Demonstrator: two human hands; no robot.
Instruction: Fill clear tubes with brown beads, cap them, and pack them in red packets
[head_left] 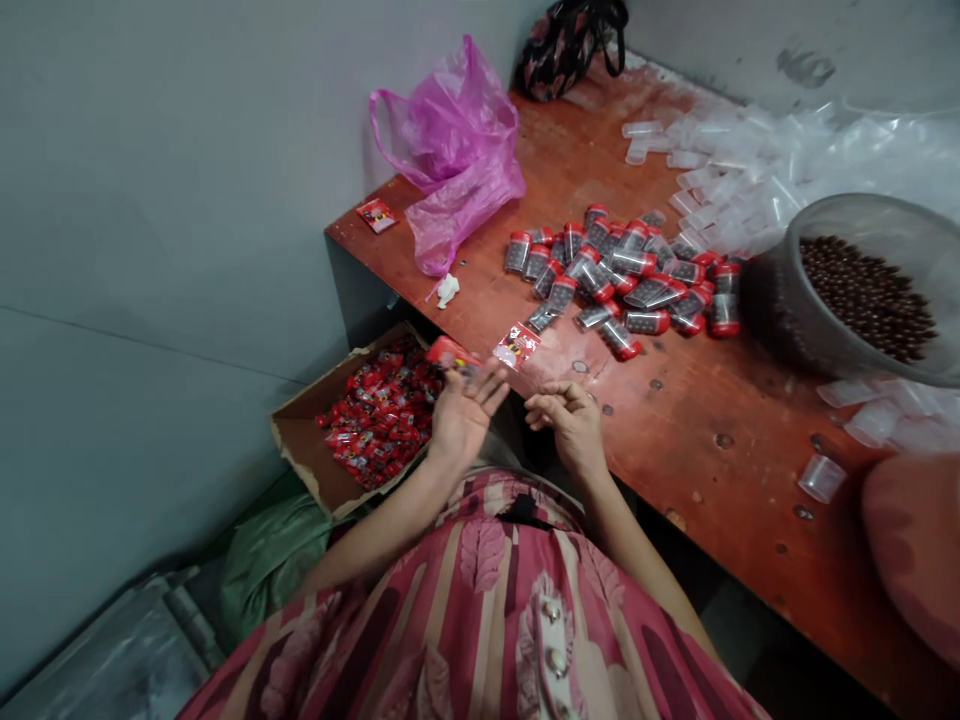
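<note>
My left hand (463, 420) is palm up with its fingers stretched apart, over the edge of a cardboard box (300, 450). A red printed packet (452, 354), slightly blurred, is at its thumb and partly behind the fingers; it does not look gripped. Several similar shiny red packets (386, 410) fill the box. To the right, my right hand (571, 425) has its fingers curled together at the table edge; what they pinch, if anything, I cannot make out. Just beyond both hands, a flat clear pouch with a red printed top (516, 346) lies on the table.
On the reddish wooden table (712, 490) lie red-capped jars of dark balls (630, 262) and a heap of clear empty jars (742, 180). A large tub (810, 290) holds dark round balls. A pink plastic bag (465, 150) and a dark floral bag (566, 50) are farther back.
</note>
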